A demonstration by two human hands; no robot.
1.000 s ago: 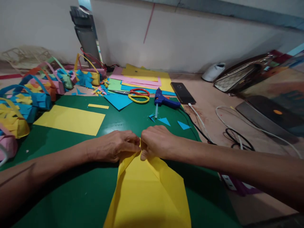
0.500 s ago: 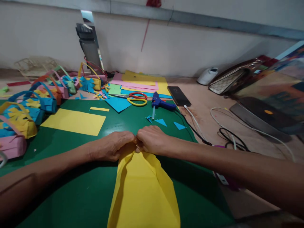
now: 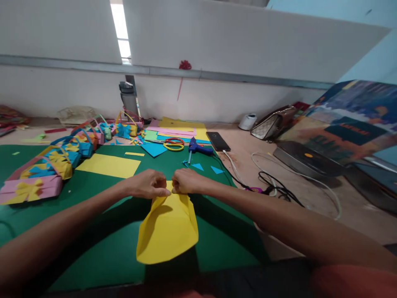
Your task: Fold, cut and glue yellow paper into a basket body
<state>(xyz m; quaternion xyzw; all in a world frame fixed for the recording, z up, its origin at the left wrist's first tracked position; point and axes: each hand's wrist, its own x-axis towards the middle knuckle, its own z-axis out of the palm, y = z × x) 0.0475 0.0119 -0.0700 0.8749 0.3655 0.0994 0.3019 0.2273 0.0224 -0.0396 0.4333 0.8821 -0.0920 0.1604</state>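
Note:
A sheet of yellow paper (image 3: 169,231) with raised, folded sides spreads toward me over the green mat. My left hand (image 3: 149,184) pinches its far end from the left, thumb lying on the paper. From the right, my right hand (image 3: 187,181) grips the same end with curled fingers, close beside the left. The paper's near end is loose and curves above the mat. Beyond my hands lie a blue glue gun (image 3: 198,147), scissors with red and yellow handles (image 3: 174,144) and small blue paper triangles (image 3: 197,167).
Several paper baskets (image 3: 74,151) line the left side near a flat yellow sheet (image 3: 108,165). Coloured paper sheets (image 3: 181,124) are stacked at the back. A phone (image 3: 218,141) on a white cable lies right of the glue gun, with tangled black cables (image 3: 281,190) nearer me.
My view has tilted up and drawn back, showing the paper's near edge. My hands have moved slightly apart, still gripping the paper's far end.

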